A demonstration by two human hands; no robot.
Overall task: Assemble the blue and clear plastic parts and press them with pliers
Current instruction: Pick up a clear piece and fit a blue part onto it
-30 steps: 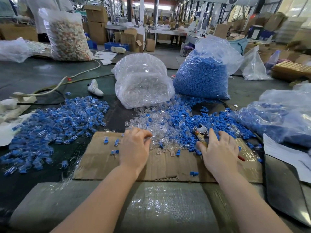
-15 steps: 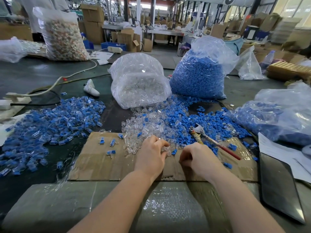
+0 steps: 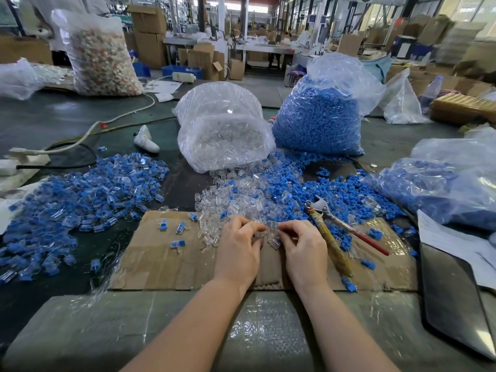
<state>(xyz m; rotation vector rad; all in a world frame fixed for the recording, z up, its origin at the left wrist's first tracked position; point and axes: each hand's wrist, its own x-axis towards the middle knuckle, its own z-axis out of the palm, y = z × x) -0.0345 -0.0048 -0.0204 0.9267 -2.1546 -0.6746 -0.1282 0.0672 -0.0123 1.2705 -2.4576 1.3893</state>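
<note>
My left hand [image 3: 237,248] and right hand [image 3: 303,251] meet fingertip to fingertip over the cardboard sheet [image 3: 161,264]. The left thumb and fingers pinch a clear plastic part [image 3: 259,233]. The right fingers curl round a small plastic part [image 3: 274,239], mostly hidden, so I cannot tell its colour. Loose clear parts [image 3: 228,208] lie just beyond the hands, with loose blue parts [image 3: 308,191] to their right. The pliers [image 3: 330,232] lie on the cardboard right of my right hand, untouched, jaws pointing away.
A pile of joined blue-and-clear pieces [image 3: 80,194] covers the left of the table. A bag of clear parts [image 3: 222,130] and a bag of blue parts [image 3: 319,116] stand behind. Another filled bag [image 3: 451,178] lies right. Cables [image 3: 88,132] run at far left.
My right hand left the pliers and blue pile and moved left; my left hand moved right. Both now meet at the near edge of the clear parts, each pinching a piece.
</note>
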